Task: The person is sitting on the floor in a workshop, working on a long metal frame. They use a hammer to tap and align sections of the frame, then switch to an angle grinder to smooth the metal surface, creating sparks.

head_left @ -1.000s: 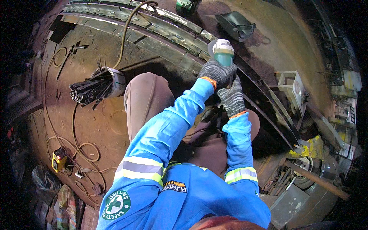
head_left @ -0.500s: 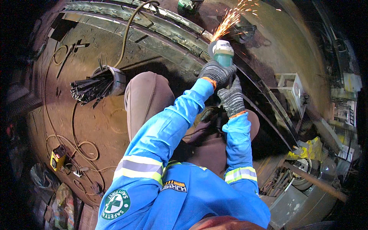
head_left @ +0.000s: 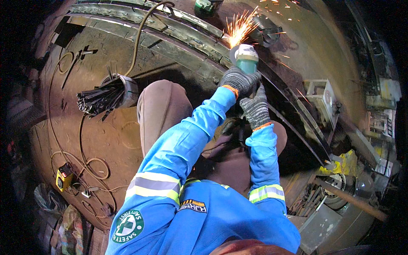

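Note:
Both my gloved hands are wrapped round a green angle grinder (head_left: 247, 63) with a pale metal head. My left hand (head_left: 239, 80), in a grey striped knit glove, grips it nearer the head. Behind it, closer to my body, my right hand (head_left: 256, 109) closes on the rear of the tool. The grinder's disc (head_left: 233, 54) meets a long curved steel beam (head_left: 187, 39), and orange sparks (head_left: 242, 27) spray up from the contact. My fingertips are mostly hidden beneath the tool.
A bucket of dark metal strips (head_left: 131, 91) stands left of my knee. Hoses (head_left: 51, 106) loop over the floor near a yellow box (head_left: 63, 177). At right are another long steel bar (head_left: 299, 108), a white frame (head_left: 327, 100) and a yellow bag (head_left: 349, 163). A dark container (head_left: 208, 7) sits beyond the beam.
The sparks now fan out more widely and further left, with stray ones flying right. Hands and grinder have shifted barely, if at all.

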The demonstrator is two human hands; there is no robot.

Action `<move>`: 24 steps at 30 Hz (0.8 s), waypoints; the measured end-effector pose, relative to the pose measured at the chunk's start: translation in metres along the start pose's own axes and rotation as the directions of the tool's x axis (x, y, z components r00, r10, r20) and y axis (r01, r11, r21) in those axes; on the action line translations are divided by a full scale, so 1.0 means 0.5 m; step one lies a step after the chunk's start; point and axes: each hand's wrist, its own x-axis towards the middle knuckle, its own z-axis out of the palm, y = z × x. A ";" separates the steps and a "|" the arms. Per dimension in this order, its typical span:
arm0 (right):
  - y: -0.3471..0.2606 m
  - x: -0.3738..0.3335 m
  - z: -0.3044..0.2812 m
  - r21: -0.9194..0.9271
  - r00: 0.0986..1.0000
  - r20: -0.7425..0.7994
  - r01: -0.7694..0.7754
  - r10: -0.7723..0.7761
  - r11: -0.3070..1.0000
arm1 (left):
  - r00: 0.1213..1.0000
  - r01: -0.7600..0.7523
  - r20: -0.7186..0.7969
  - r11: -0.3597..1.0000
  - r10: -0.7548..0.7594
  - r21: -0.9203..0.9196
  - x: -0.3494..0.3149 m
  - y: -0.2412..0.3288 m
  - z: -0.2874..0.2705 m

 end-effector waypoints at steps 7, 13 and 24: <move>0.015 0.016 -0.003 0.389 0.984 0.068 -0.177 0.163 0.904 | 0.996 -0.093 0.007 0.995 0.093 0.037 0.016 -0.011 0.019; -0.006 0.003 0.003 0.062 0.987 0.090 -0.138 0.132 0.988 | 1.000 -0.006 0.003 1.000 0.006 0.029 -0.001 0.002 -0.001; -0.046 -0.006 0.013 0.394 0.984 0.032 -0.172 0.174 0.903 | 1.000 -0.013 -0.015 1.000 0.013 -0.005 -0.010 0.013 -0.002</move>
